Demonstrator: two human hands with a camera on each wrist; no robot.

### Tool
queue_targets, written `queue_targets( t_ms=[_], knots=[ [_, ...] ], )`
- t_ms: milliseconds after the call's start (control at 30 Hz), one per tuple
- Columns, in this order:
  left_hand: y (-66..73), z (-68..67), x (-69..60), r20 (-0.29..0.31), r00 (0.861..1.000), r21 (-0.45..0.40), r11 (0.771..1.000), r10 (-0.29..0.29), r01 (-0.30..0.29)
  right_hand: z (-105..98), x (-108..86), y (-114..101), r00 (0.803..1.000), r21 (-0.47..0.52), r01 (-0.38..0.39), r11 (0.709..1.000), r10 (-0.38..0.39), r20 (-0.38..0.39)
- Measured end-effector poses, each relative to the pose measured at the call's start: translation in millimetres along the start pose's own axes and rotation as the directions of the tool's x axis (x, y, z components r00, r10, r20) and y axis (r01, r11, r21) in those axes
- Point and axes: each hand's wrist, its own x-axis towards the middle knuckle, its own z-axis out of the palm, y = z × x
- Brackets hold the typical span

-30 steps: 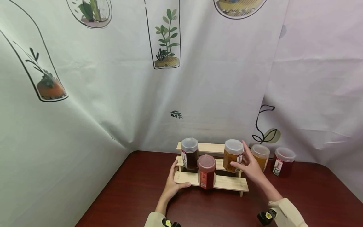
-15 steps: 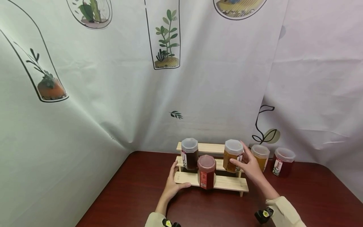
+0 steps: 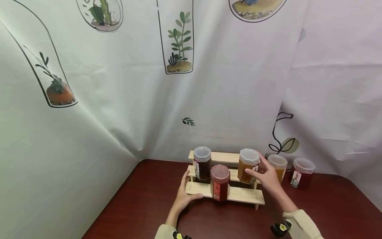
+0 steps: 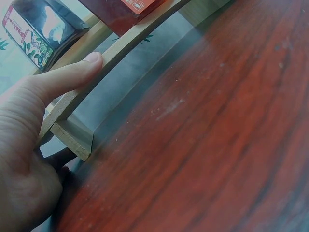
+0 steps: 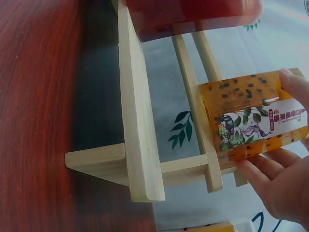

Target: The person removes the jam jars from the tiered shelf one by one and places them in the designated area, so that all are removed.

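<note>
A three-step wooden rack [image 3: 246,195] stands on the table. My left hand [image 3: 181,198] grips the rack's left end, its thumb on the front edge of the lowest board in the left wrist view [image 4: 29,125]. On the middle board's right part, an orange jar with dark seeds [image 3: 245,171] stands upright, pinched by my right hand [image 3: 268,177] between thumb and fingers; the right wrist view shows its label [image 5: 265,118]. A dark jar [image 3: 203,169] stands on the middle board's left part, and a red jar [image 3: 220,189] on the lowest board near the centre.
Right of the rack, a yellow-orange jar [image 3: 280,171] and a dark red jar [image 3: 300,176] stand on the dark red table [image 3: 226,222]. Behind the table hangs a pale cloth [image 3: 238,99] printed with plants.
The head view has shifted slightly, moving the whole scene a little to the right. Both hands keep their holds, and the jars stay in the same places.
</note>
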Motion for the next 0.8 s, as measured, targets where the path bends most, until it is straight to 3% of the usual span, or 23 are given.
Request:
queue_targets(
  t_ms=[267, 467, 700, 800],
  knots=[
    [-0.3, 4.4, 0.4, 0.01, 1.0, 0.0, 1.0, -0.001, 0.001, -14, -5.1, -3, 0.999, -0.046, -0.054, 0.997, 0.055, 0.001],
    [1.4, 3.7, 1.7, -0.002, 1.0, -0.009, 1.0, 0.008, -0.008, -25, -7.2, 0, 0.996, -0.012, -0.08, 0.997, 0.079, -0.04],
    [1.6, 1.5, 0.5, 0.0, 1.0, -0.006, 1.0, 0.004, -0.004, -36, -15.9, 3, 0.976, -0.084, -0.179, 0.98, 0.166, -0.137],
    [0.6, 0.3, 0.3, -0.001, 1.0, -0.003, 1.0, -0.003, 0.003, -40, -17.6, 4, 0.971, -0.082, -0.177, 0.981, 0.161, -0.175]
  ],
)
